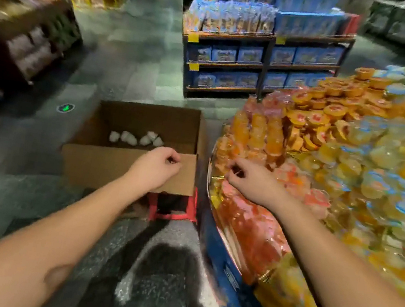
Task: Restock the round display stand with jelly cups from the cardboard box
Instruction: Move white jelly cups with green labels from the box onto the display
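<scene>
Nearing done: brown cardboard box (128,165) holds few white jelly cups (136,138) by its far wall; round display stand (218,232) heaped; left hand (161,164) curled, apparently empty; right hand (248,177) curled, contents unclear.

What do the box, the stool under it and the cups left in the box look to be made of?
Box: brown corrugated cardboard, matte, with folded flaps. Stool: probably red moulded plastic, slightly glossy; only its legs show. Cups: seemingly clear thin plastic with whitish contents, too blurred to be sure.
</scene>
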A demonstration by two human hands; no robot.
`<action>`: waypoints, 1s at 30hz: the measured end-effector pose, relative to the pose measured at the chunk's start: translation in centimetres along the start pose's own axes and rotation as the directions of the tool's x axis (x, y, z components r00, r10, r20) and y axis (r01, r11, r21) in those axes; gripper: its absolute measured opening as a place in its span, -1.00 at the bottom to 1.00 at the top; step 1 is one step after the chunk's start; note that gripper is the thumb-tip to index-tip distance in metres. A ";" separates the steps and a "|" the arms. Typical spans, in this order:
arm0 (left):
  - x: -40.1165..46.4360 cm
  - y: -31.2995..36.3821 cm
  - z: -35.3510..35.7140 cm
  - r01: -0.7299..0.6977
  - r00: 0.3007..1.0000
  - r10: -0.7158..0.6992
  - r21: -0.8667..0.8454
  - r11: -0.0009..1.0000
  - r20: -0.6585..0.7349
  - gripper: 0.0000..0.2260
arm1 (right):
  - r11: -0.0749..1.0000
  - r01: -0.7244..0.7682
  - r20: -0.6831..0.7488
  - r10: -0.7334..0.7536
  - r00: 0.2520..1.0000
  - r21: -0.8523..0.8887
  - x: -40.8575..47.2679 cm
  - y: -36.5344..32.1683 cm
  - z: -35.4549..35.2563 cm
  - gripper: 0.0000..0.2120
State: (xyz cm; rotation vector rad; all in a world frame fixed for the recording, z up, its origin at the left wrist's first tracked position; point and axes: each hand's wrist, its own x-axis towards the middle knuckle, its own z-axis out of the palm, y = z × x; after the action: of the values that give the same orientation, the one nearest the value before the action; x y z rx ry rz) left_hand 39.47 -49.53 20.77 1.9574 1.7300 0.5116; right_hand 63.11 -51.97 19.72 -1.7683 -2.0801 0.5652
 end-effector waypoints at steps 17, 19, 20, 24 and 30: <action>21.1 -22.2 -1.8 0.345 0.939 -0.345 -0.012 0.938 -0.003 -0.87 | 0.987 -0.125 0.402 0.075 0.913 0.100 30.8 -3.4 17.8 -0.80; 24.6 -24.1 -2.1 0.395 0.918 -0.394 -0.035 0.918 0.044 -0.87 | 0.983 -0.156 0.429 0.099 0.898 0.100 34.5 -2.8 18.9 -0.83; 26.3 -24.9 -2.3 0.421 0.906 -0.418 -0.039 0.906 0.070 -0.87 | 0.975 -0.195 0.432 0.132 0.892 0.105 36.2 -2.6 19.2 -0.81; 31.8 -27.9 -2.8 0.517 0.852 -0.510 -0.042 0.855 0.114 -0.83 | 0.923 -0.358 0.484 0.250 0.839 0.143 42.3 -1.2 21.4 -0.71; 39.2 -32.5 -2.0 0.641 0.766 -0.614 -0.177 0.747 0.189 -0.80 | 0.747 -0.629 0.586 0.417 0.695 0.216 49.2 1.2 25.5 -0.67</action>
State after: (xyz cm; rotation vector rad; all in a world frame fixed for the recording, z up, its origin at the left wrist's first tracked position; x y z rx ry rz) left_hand 17.13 -7.61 2.44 1.1036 2.0027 0.3158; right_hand 43.39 -5.12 -2.37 -2.1081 -1.4808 1.6670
